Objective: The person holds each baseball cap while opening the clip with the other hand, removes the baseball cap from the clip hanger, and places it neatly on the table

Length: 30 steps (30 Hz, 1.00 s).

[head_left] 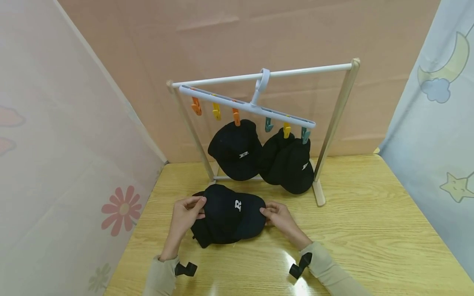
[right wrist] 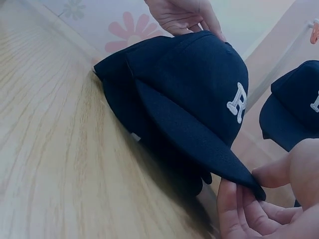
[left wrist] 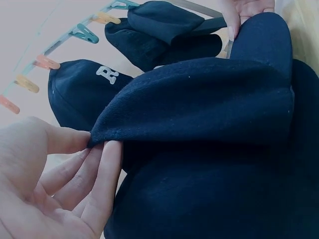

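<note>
A black baseball cap (head_left: 221, 211) with a white letter R is stretched between both hands, its brim toward the right. My left hand (head_left: 188, 211) pinches the crown's edge between thumb and fingers, as the left wrist view shows up close. On the other side my right hand (head_left: 279, 218) grips the brim's tip, thumb on top and fingers below. Under this cap lies more dark headwear (right wrist: 164, 154), resting on the wooden table (head_left: 370, 230) and mostly hidden by the held cap.
Behind the hands stands a rack (head_left: 337, 119) with a white bar. From it a tilted clip hanger (head_left: 237, 105) hangs, with orange, yellow and teal clips. Three black caps hang there: one at the middle (head_left: 237, 150), two overlapping at the right (head_left: 298, 168). Curtains surround the table.
</note>
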{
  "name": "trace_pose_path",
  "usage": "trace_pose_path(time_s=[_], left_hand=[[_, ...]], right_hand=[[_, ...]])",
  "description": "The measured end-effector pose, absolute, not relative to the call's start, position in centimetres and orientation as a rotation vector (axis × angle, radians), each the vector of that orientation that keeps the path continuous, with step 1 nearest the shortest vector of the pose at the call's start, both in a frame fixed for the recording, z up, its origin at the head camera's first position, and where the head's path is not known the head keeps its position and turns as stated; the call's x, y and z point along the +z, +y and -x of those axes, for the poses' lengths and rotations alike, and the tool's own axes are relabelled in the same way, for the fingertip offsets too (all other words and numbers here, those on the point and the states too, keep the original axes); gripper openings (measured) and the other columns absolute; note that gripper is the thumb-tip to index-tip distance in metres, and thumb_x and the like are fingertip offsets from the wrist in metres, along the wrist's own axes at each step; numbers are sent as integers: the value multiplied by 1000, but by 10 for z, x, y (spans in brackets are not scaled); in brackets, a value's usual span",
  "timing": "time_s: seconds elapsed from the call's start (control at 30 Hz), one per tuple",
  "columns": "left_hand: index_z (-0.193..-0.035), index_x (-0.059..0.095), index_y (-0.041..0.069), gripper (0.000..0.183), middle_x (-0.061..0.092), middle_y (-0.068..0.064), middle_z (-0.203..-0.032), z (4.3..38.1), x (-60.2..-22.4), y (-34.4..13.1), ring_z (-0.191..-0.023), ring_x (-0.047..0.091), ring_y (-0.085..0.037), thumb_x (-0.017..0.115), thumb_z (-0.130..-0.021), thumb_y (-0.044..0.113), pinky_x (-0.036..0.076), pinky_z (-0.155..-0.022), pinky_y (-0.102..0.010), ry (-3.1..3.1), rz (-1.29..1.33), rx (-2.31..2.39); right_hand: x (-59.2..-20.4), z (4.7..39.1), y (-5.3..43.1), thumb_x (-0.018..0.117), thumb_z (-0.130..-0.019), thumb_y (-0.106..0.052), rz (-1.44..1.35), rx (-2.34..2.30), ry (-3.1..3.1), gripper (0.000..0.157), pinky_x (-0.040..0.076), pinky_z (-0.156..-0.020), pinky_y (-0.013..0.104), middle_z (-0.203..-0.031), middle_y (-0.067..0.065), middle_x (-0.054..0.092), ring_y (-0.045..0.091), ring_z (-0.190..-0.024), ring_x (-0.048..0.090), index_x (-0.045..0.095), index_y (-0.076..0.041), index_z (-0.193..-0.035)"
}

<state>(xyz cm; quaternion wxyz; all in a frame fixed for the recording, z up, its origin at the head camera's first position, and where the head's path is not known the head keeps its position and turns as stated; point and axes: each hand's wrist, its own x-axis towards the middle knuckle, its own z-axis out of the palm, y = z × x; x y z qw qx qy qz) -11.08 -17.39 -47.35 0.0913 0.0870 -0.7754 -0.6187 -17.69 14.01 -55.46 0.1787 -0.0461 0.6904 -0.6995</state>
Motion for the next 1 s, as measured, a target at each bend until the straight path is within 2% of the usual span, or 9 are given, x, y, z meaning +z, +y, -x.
trace_pose_path(time_s=[0.23,0.47,0.67,0.83,1.0], left_hand=[[-119,79,-4,25,79,-20,-99,111,-476,-173,-67,72,-12,76,-101,14,62,-61,-24,-2343,-243,-1754],[-111,81,-3,21,79,-17,-85,110,-477,-173,-59,71,-14,77,-100,15,58,-55,-23,-2406,-202,-1614],[-106,83,1,15,79,-13,-82,110,-479,-171,-53,70,-16,77,-100,13,58,-55,-24,-2447,-148,-1478],[-100,84,2,13,77,-7,-72,110,-481,-169,-46,67,-11,77,-99,13,56,-52,-24,-2480,-71,-1287],[-98,84,3,13,76,-2,-70,111,-483,-166,-44,64,-7,77,-99,14,53,-48,-25,-2511,-56,-1179]], right_hand=[[-554,175,140,69,-104,-11,123,-1936,1998,36,60,-68,30,-93,6,74,14,-76,67,62,14,-129],[-556,176,140,70,-103,-11,116,-1893,2042,34,61,-67,29,-92,6,74,13,-75,68,65,12,-128],[-557,177,140,73,-102,-11,78,-1880,2084,35,63,-67,33,-94,10,75,16,-74,69,68,11,-128],[-557,177,139,76,-99,-12,60,-1848,2135,35,65,-67,39,-98,13,75,18,-71,70,69,10,-125],[-558,179,140,78,-98,-12,49,-1831,2153,33,64,-64,36,-94,11,74,17,-65,69,70,9,-121]])
